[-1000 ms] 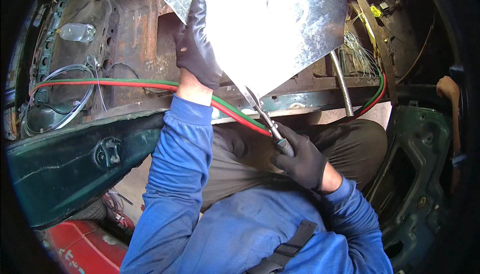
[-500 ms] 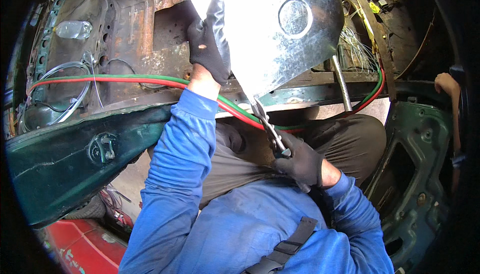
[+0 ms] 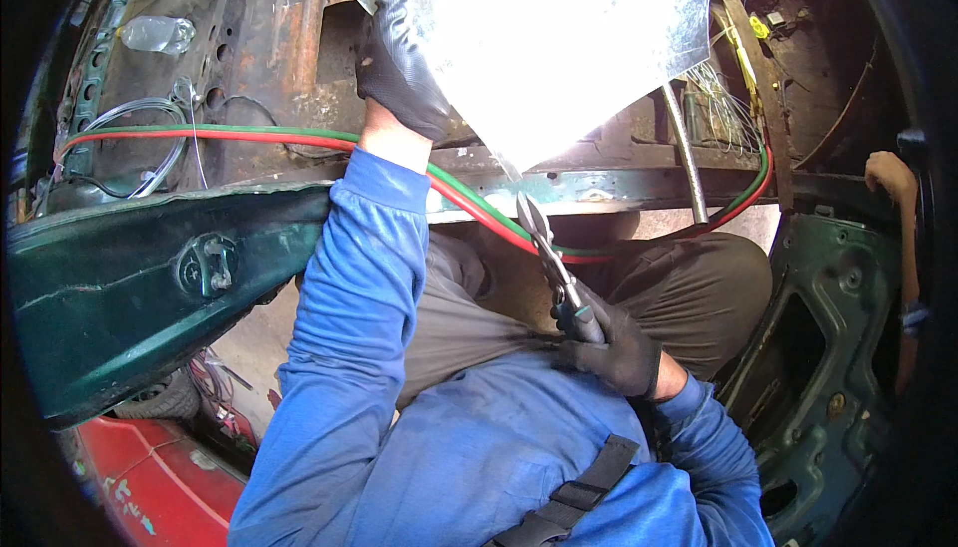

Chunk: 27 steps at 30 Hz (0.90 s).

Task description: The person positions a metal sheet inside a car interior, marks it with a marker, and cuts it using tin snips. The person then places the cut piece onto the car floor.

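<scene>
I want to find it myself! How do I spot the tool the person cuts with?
Find the big shiny metal sheet up top. Below its bottom point, the snips slant down into the gloved right hand. They cross the red and green hoses, but are short, grey metal.

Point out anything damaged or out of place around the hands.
The bare car floor beyond the left hand is rusted, with holes. A clear plastic bottle lies on it, and red and green hoses trail across the sill.

Black gloves [image 3: 399,58], blue sleeves [image 3: 349,327], silvery sheet [image 3: 559,38], red-green hoses [image 3: 249,135].
</scene>
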Each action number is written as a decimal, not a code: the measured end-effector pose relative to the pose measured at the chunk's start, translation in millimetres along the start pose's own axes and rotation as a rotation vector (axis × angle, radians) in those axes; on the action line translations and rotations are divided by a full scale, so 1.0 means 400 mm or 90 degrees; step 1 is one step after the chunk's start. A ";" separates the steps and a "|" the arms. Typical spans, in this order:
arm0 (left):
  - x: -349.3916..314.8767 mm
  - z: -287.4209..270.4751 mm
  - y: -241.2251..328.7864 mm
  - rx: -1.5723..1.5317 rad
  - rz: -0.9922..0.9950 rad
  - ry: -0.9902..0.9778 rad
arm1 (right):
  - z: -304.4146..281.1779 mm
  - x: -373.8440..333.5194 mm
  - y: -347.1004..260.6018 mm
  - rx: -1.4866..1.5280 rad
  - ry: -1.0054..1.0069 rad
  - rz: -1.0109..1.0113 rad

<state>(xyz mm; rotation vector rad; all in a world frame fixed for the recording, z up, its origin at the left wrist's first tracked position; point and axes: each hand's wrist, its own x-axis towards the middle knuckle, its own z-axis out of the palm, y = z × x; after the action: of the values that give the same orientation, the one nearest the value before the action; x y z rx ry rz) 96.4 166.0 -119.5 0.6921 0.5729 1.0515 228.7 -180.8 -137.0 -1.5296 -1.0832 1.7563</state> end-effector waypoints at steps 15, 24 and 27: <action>-0.004 -0.030 0.009 0.205 0.113 -0.078 | -0.030 0.025 -0.094 -0.069 0.025 0.032; -0.002 -0.028 -0.003 0.176 0.108 -0.106 | -0.055 0.041 -0.118 -0.096 0.009 0.063; -0.011 -0.001 -0.010 0.184 0.080 -0.022 | -0.049 0.048 -0.132 -0.077 0.030 0.078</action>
<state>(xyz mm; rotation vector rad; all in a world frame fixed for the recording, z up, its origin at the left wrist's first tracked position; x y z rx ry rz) 96.8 160.9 -122.6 1.0084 0.6655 1.0815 239.7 -133.7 -102.1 -1.7360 -1.1115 1.7529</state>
